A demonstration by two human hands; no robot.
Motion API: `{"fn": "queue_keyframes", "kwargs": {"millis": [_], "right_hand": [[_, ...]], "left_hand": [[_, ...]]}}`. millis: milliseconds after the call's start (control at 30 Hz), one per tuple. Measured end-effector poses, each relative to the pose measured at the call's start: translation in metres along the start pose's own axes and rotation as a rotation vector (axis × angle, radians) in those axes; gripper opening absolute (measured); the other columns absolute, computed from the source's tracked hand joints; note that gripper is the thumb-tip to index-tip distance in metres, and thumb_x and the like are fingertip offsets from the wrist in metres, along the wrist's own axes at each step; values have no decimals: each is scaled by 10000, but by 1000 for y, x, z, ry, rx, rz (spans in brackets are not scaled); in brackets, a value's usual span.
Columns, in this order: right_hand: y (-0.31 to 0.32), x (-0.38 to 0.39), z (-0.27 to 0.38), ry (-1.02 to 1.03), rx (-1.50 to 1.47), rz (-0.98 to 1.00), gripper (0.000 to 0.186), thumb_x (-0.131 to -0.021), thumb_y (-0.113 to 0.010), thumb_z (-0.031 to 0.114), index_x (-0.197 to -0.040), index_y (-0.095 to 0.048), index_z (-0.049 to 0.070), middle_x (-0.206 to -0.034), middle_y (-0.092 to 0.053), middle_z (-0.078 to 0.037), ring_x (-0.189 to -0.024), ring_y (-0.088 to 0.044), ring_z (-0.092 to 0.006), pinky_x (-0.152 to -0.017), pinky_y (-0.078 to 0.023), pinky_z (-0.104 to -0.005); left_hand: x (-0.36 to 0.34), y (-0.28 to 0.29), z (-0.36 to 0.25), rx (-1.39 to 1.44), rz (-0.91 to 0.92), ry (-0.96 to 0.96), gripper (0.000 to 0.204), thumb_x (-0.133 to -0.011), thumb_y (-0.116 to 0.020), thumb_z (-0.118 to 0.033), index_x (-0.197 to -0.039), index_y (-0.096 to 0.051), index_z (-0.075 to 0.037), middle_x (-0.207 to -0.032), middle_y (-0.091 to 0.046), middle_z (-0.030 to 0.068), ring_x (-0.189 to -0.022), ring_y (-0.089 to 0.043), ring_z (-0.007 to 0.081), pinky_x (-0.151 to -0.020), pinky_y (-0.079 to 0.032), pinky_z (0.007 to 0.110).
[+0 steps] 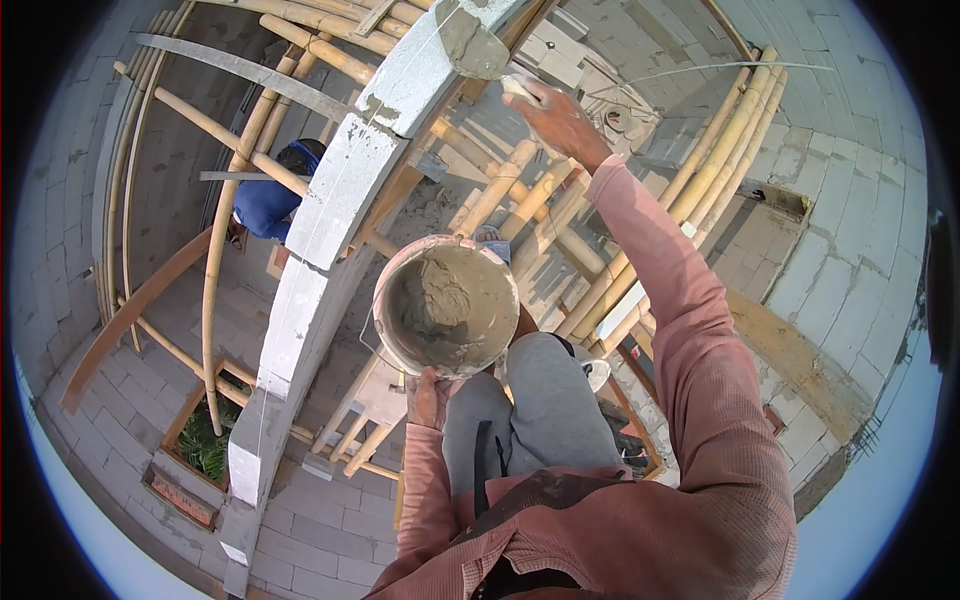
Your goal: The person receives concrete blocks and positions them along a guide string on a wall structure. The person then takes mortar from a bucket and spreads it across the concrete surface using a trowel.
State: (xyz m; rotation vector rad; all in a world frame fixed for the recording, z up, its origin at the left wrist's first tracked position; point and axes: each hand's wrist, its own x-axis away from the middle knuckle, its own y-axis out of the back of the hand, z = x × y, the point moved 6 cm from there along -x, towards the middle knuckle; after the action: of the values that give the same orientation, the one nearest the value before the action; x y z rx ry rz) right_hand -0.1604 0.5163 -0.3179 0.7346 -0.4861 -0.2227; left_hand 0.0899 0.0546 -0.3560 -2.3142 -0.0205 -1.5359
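My right hand (562, 122), arm stretched forward, is closed round the pale handle of a trowel (476, 50). Grey mortar coats the trowel's blade, which lies over the top of a white block wall (335, 185); whether it touches the blocks I cannot tell. With my left hand (430, 398) I grip the near side of a round bucket (507, 318) above my knees. Wet grey mortar (445, 295) fills the lower part of the bucket, heaped in its middle. Part of my left hand is hidden under the rim.
Bamboo poles (725, 145) form scaffolding on both sides of the wall. Left of the wall, lower down, a person in blue (265, 205) bends among the poles. A thin string runs along the wall top. A wooden plank (135, 320) leans at the left.
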Motion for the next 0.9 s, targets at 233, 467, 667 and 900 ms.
{"fn": "queue_keyframes", "kwargs": {"millis": [233,467,667,900], "right_hand": [[11,153,9,-62,-258,404,588,-969,-616,450,-1441,-536,108,-1171,-672,-133,-788,-685,-208,-793,-542,-393],[-32,219,25,319,393,316,374,-967,-597,342,-1280,-638,143,-1170,-648,-150,-887,-703,-317,-762,-558,-442],[-96,238,35,263,530,479,286,-967,-547,238,-1149,-624,30,-1067,-616,-146,-775,-691,-343,-697,-550,-470],[-122,254,1,333,216,528,360,-963,-580,327,-1257,-641,128,-1201,-639,-133,-950,-687,-351,-829,-553,-466]], "left_hand": [[-14,-40,-32,-89,-69,-41,408,-964,-542,-125,-1352,-424,-78,-1098,-612,124,-952,-709,284,-801,-642,411],[-17,-54,-57,-352,-69,-198,369,-912,-556,-99,-1264,-476,-22,-989,-619,87,-856,-635,169,-686,-595,298],[-19,-56,-74,-735,-12,-354,386,-917,-551,-140,-1260,-491,26,-1079,-616,132,-943,-653,203,-817,-610,335],[-15,-53,-92,-817,109,-314,390,-931,-543,-144,-1261,-466,49,-1122,-615,146,-942,-665,217,-848,-611,353]]}}
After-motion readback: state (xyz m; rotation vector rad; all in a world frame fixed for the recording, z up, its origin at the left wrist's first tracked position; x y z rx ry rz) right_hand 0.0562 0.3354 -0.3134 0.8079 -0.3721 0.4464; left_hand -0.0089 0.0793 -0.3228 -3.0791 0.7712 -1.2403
